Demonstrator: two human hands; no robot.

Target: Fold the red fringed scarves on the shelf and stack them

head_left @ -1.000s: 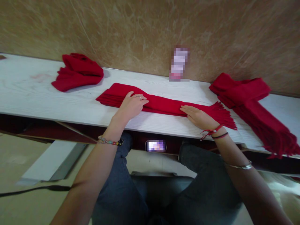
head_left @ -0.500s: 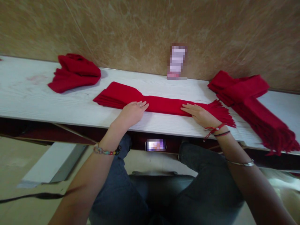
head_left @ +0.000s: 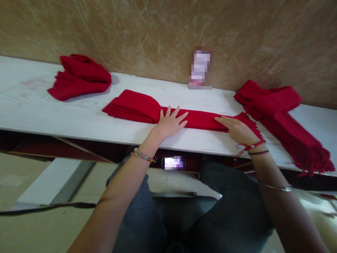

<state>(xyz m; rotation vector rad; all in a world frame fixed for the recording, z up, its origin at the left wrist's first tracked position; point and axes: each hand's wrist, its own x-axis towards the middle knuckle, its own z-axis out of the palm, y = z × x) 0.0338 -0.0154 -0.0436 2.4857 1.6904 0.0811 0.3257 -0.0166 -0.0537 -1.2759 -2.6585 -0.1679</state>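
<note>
White wood-grain shelf (head_left: 168,92) extends beyond the flat-folded red scarf (head_left: 201,119); splayed left hand (head_left: 170,125), close-fingered right hand (head_left: 240,130) touch it.

Folded red scarf (head_left: 200,119) lengthwise on a white worktop (head_left: 26,109), left hand (head_left: 171,123) spread over its middle, right hand (head_left: 240,130) resting on it near the fringe (head_left: 252,123); bundled red cloth (head_left: 83,79) by the worktop's back edge, towards the left end; crossed red scarf (head_left: 276,105) towards the right
</note>
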